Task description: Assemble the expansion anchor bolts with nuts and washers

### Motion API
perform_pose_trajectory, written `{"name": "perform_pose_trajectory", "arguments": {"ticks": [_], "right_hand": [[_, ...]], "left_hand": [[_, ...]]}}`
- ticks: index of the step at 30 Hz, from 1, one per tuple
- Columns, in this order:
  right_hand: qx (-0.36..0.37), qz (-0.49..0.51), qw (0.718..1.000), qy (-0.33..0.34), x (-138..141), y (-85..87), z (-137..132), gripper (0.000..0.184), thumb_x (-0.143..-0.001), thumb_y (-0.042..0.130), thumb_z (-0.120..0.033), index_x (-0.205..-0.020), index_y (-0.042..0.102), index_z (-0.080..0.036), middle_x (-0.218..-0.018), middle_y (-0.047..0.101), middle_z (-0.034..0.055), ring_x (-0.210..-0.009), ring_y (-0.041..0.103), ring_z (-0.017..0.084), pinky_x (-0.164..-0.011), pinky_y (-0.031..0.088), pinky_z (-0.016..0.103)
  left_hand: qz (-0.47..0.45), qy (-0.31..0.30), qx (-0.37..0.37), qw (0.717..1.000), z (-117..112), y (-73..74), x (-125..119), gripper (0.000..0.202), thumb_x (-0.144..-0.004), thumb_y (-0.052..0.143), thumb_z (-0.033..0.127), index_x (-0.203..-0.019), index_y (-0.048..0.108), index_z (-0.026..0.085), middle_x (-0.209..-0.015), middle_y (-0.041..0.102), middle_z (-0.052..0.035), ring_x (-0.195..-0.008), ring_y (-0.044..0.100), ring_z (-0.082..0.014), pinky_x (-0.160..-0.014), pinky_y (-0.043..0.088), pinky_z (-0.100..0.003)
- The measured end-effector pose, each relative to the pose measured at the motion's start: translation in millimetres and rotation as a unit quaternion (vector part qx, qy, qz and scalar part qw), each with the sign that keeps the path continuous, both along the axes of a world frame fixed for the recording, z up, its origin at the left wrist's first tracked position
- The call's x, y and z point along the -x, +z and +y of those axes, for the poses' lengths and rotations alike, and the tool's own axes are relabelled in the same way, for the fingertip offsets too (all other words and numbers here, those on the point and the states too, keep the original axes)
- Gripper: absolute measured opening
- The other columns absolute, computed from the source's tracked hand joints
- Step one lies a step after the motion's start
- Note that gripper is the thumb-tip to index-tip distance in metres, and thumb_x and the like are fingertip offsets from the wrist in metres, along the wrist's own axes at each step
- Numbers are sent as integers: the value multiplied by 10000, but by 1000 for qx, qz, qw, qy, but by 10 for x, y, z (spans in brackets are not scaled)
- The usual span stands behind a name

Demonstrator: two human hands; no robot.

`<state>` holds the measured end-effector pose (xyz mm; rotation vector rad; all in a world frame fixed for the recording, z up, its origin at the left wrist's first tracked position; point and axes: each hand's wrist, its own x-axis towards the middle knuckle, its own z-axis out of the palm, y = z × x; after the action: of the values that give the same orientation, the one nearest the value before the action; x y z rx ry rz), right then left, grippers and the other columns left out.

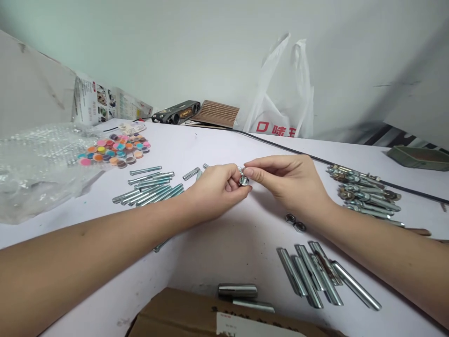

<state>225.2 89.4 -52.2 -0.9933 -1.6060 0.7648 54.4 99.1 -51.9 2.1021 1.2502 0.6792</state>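
Above the middle of the table, my left hand [222, 189] is closed around a shiny metal bolt [241, 171], most of it hidden in the fingers. A nut [244, 179] with a washer-like rim shows at its end. The thumb and fingertips of my right hand [291, 180] pinch at this nut from the right. Two loose nuts [294, 223] lie below my right hand. Long thin bolts [150, 189] are heaped left of my left hand. Several metal sleeves [314, 274] lie at the lower right.
Assembled anchor bolts [368, 194] are piled at the right beside a black cable [280, 146]. Coloured discs [117, 149] and bubble wrap [42, 164] lie at the left. A cardboard box [175, 316] stands at the near edge, a white plastic bag [280, 103] at the back.
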Motion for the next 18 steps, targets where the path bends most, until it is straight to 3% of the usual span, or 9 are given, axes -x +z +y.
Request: {"name": "perform_pose_trajectory", "arguments": {"ticks": [4,9,14,18], "right_hand": [[-37,-31,999,18,-7,-27,-25,55,-765,746,-258,-816,766,-249,-805,749,-19,-744,705,145,-700,593,262],[-119,-81,989,26,-33,-67,-29,120,-810,701,-207,-912,754,-240,-907,747,0,-837,697,157,-808,580,311],[-272,-174,945,55,-66,-102,-18,214,-826,650,-103,-990,732,-212,-1041,715,59,-977,663,174,-907,548,357],[-277,-186,940,66,-68,-99,-2,220,-838,638,-99,-1015,698,-216,-1028,703,55,-967,650,157,-884,547,343]], "left_hand": [[-8,6,3,1000,-2,1,-3,223,-756,592,360,-681,493,175,-596,518,52,-540,453,-71,-476,338,-197],[-16,-11,21,1000,18,-19,13,203,-779,552,372,-726,522,178,-628,543,44,-578,483,-86,-504,350,-210],[-15,-34,-12,999,31,-6,20,144,-763,530,306,-708,505,175,-617,491,51,-581,444,-80,-526,331,-215],[-2,-29,-15,999,31,-4,26,160,-757,529,317,-681,497,180,-589,467,57,-558,421,-79,-507,304,-214]]}}
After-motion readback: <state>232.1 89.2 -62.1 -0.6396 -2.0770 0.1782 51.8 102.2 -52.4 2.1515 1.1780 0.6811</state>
